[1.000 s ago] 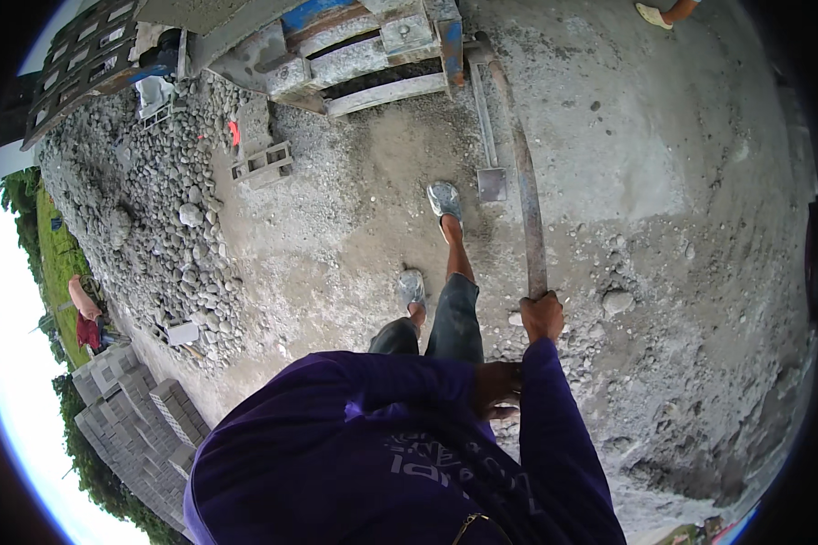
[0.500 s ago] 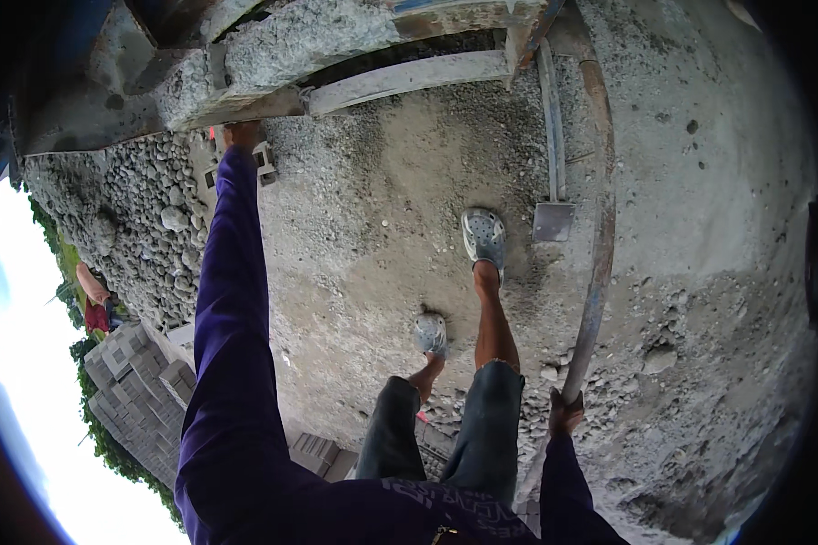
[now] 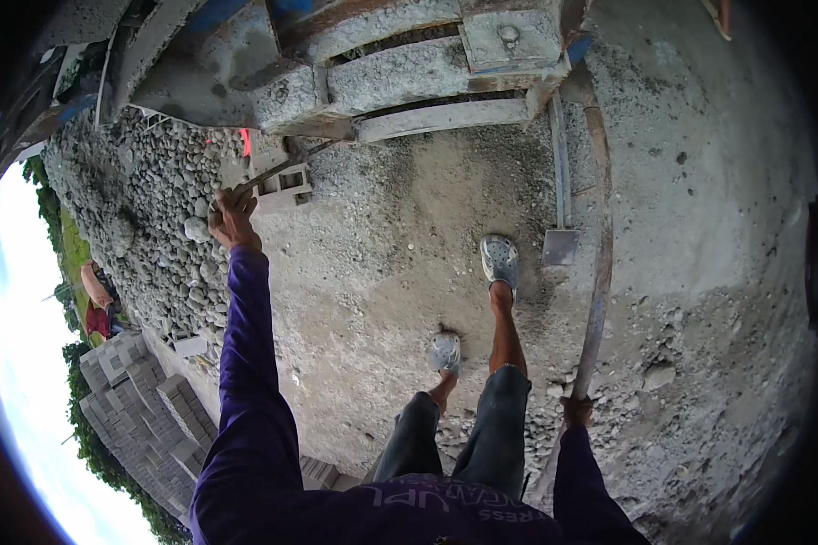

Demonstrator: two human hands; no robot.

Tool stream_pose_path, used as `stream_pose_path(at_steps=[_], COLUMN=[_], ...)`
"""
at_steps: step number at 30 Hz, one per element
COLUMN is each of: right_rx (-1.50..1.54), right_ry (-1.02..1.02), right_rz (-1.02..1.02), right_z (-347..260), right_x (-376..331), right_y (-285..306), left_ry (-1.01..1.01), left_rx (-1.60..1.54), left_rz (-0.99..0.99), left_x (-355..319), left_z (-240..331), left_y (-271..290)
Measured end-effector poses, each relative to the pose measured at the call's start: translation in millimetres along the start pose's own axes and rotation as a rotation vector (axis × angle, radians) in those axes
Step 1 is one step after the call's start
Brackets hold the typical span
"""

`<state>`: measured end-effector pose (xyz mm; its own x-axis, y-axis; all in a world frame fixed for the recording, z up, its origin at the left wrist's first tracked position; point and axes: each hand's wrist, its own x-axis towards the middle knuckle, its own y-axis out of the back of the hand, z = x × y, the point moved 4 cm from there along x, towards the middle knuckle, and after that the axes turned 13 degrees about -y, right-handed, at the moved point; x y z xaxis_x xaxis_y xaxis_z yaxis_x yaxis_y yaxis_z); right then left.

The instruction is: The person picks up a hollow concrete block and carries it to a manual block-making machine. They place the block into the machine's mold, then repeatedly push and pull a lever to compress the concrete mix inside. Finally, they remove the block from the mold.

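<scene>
My left hand [image 3: 234, 221] is closed around the end of a thin metal lever [image 3: 286, 165], which slants up to the underside of a cement-crusted steel machine [image 3: 391, 73]. Low on the right, my right hand [image 3: 576, 411] grips a long, bent, worn metal pipe [image 3: 600, 245]. That pipe runs away from me to the machine's right corner and also shows below the hand. Beside the pipe, a straight metal bar [image 3: 560, 168] ends in a flat square plate [image 3: 561, 247] low over the ground.
Loose gravel [image 3: 150, 195] is heaped at the left, with a hollow concrete block [image 3: 284, 188] close to my left hand. Stacked grey blocks [image 3: 145, 400] stand at the lower left. My feet in clogs [image 3: 499, 259] are on gritty ground. Stones [image 3: 659, 374] lie right of the pipe.
My left hand has come down from the machine's lower edge toward me, and the lever in it now shows. My right hand stays on the pipe. The whole view has shifted slightly.
</scene>
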<state>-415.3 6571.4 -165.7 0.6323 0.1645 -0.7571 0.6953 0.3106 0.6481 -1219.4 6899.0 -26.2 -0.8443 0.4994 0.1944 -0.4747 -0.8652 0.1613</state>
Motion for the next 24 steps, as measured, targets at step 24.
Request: stream_pose_path(at_steps=[24], right_rx=[-0.216], right_ry=[-0.393], right_rz=[0.019], right_z=[-11], right_x=[9], right_y=[-8], left_ry=[0.048], left_rx=[-0.461], left_rz=[-0.228], left_x=[26], left_z=[253], left_y=[-93])
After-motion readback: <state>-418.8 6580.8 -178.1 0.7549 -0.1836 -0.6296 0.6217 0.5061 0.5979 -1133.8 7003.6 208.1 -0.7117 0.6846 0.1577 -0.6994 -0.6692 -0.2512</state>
